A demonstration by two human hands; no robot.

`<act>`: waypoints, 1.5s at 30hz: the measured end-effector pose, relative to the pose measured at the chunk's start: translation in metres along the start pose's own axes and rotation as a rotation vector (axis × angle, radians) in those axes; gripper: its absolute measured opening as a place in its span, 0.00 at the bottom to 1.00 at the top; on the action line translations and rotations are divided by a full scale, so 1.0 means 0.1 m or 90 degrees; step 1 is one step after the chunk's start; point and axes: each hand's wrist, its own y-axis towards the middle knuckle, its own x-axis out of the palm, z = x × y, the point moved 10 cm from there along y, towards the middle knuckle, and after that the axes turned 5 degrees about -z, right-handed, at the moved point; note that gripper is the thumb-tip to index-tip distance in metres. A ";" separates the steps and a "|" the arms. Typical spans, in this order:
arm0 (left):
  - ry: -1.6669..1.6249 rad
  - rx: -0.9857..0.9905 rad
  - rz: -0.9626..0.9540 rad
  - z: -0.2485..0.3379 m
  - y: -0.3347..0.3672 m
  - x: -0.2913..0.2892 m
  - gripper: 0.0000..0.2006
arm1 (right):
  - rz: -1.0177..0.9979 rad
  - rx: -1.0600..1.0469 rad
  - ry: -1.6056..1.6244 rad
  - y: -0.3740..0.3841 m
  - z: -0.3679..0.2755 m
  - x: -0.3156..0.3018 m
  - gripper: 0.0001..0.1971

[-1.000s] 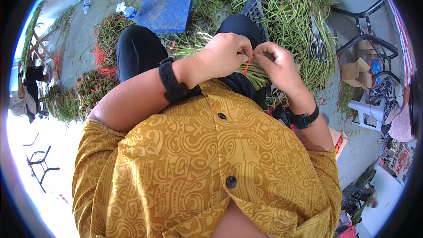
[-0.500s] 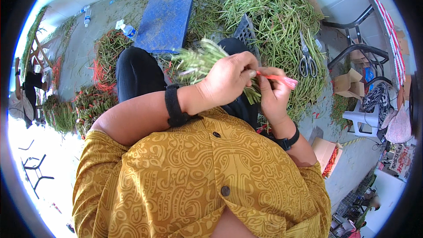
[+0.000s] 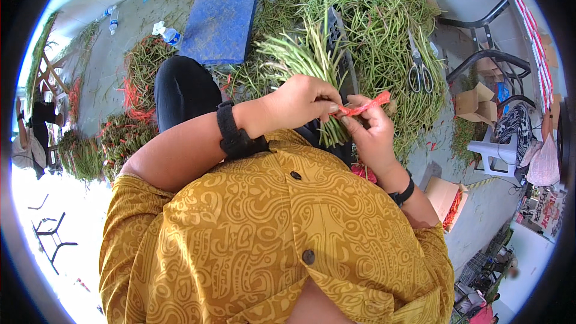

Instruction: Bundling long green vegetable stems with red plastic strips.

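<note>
A bunch of thin green stems [image 3: 305,57] stands over my lap, its loose ends fanned away from me and its cut ends below my hands. My left hand [image 3: 300,106] is closed on the near part of the bunch, thumb and forefinger pinched at a red plastic strip [image 3: 373,103]. The strip crosses the stems and its loose tail points up to the right. My right hand [image 3: 373,137] pinches the strip with thumb and fingers close beside my left fingertips. Whether the strip runs fully around the bunch is hidden by my fingers.
A large heap of green stems [image 3: 384,30] lies at the far right, with black scissors [image 3: 420,75] on it. Ahead is a dirty blue platform [image 3: 221,27]. Tied bundles [image 3: 126,138] lie at left; an open carton [image 3: 444,201] with red strips stands at right.
The bunch has swung more upright and its blur is gone. My right hand has shifted slightly down, and the red strip's tail now angles upward between my two hands.
</note>
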 end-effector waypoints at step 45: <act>-0.632 0.105 -0.096 -0.17 -0.02 0.01 0.06 | -0.142 -0.032 0.695 0.41 -0.04 0.24 0.20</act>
